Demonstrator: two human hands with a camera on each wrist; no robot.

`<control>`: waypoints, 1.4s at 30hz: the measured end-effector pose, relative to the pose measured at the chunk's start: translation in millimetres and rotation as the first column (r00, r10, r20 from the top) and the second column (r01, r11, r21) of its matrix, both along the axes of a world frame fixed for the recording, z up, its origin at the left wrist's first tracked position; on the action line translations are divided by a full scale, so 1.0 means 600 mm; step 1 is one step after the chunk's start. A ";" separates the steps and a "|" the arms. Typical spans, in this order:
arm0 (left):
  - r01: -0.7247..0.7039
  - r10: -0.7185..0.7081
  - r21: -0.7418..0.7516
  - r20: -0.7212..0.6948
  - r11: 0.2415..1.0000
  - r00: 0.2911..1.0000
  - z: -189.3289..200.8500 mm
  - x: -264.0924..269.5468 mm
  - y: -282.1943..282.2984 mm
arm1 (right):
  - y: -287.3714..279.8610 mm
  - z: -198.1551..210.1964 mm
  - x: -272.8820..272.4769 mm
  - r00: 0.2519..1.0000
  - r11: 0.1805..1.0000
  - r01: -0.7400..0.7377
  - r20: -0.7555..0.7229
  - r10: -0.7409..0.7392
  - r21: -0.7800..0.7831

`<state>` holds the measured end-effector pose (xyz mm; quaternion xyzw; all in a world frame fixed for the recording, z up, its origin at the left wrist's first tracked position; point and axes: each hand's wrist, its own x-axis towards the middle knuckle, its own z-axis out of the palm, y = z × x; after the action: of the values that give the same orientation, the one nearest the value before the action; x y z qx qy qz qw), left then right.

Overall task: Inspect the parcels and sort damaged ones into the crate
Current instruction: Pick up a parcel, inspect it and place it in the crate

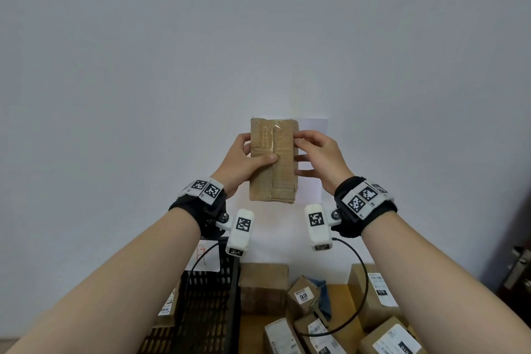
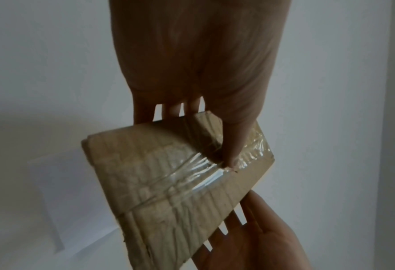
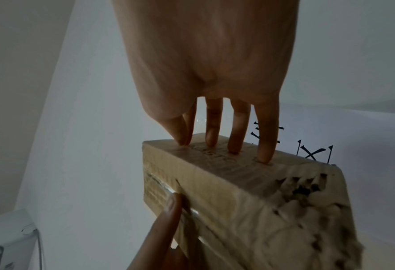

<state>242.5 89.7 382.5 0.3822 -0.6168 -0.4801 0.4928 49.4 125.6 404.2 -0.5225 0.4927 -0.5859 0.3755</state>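
A brown taped cardboard parcel is held upright at chest height before the white wall. My left hand grips its left side, thumb across the front face and fingers behind. My right hand touches the right side with straight fingers. In the right wrist view the fingertips rest on the narrow side face of the parcel, whose near end looks crushed and torn. The left wrist view shows the left thumb on wrinkled clear tape on the parcel. The black crate stands below left.
On a wooden table below lie several labelled cardboard parcels, among them a plain one right of the crate and a small labelled one. Cables hang from both wrist cameras. A door handle shows at the far right.
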 end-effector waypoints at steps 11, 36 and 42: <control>0.029 -0.021 -0.077 0.111 0.997 0.994 0.023 -0.019 -0.009 | -0.016 0.002 -0.004 1.000 0.999 -0.003 0.001 0.003 -0.041; 0.119 -0.096 0.087 -0.235 0.989 0.967 0.019 -0.008 -0.017 | -0.025 -0.005 -0.050 0.985 0.993 -0.106 0.130 0.111 -0.043; 0.098 -0.075 0.086 -0.246 0.991 0.967 0.019 -0.007 -0.017 | -0.023 -0.001 -0.047 0.986 0.994 -0.097 0.131 0.102 -0.046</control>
<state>238.2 79.4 394.2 0.3172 -0.5441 -0.5737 0.5236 21.0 111.8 403.6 -0.5137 0.4281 -0.6096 0.4257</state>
